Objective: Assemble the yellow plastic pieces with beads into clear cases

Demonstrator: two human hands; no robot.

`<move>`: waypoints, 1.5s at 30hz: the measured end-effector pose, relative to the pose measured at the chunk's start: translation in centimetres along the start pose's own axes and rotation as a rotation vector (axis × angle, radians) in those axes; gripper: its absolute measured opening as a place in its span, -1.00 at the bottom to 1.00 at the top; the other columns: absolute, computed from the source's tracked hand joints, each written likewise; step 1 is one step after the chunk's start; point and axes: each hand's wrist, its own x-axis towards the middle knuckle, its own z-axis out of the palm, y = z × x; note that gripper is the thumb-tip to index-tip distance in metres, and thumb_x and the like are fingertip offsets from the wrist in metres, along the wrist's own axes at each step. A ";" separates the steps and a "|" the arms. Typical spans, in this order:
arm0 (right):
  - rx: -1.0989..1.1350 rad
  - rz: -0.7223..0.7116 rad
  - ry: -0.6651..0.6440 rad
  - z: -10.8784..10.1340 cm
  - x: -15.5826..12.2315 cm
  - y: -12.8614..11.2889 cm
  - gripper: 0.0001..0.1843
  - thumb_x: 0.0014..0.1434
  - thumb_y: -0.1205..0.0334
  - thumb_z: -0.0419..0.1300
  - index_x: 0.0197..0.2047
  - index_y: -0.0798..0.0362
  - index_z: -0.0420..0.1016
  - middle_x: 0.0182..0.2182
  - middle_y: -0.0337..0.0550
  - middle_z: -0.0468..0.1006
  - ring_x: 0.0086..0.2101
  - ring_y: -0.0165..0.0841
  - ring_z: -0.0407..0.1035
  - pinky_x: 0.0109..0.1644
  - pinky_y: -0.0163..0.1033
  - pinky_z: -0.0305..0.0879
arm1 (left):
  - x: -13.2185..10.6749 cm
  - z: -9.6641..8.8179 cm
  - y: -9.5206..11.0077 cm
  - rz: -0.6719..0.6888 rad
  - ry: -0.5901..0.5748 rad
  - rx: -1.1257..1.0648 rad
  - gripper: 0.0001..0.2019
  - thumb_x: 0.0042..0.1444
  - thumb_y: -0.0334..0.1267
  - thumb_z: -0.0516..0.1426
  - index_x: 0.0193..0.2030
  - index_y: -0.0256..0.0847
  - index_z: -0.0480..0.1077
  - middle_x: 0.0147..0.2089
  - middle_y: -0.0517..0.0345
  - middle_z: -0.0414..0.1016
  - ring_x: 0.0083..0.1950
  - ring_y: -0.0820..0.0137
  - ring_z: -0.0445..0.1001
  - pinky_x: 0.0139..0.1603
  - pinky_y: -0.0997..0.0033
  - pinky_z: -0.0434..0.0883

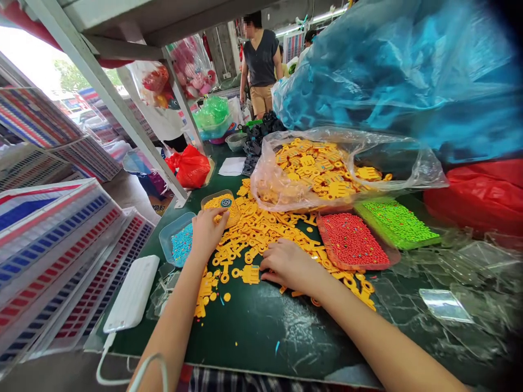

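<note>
My left hand [207, 231] reaches to the near edge of a small clear tub of yellow beads [217, 202], its fingers bent and close together. Whatever those fingertips pinch, if anything, is hidden. My right hand [288, 265] rests low over the green table, fingers curled with the thumb underneath. Right at its fingertips lies a flat yellow plastic piece [247, 274] with a ring at one end; I cannot make out whether it is gripped. A heap of similar yellow pieces [265, 222] spreads between and beyond both hands. Beside my left wrist stands a tub of blue beads [182, 242].
Trays of red beads [353, 239] and green beads [400, 222] stand right. Behind is a clear bag of yellow pieces [314, 169]. Transparent plastic cases [445, 305] lie at the right; a white power bank [133, 292] at the left. A person [261, 60] stands beyond the table.
</note>
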 end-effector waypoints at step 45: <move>-0.089 -0.618 0.511 1.8 2.3 -3.3 -0.52 0.35 -0.20 -0.12 -0.34 -0.15 0.46 -0.40 -0.40 0.44 -0.50 -0.53 0.16 -0.35 -0.39 0.15 | 1.9 9.0 21.8 1.011 -0.691 -0.033 -0.85 0.05 -0.25 0.30 -0.20 -0.14 0.55 -0.17 0.07 0.59 0.00 0.18 0.46 -0.07 0.30 0.28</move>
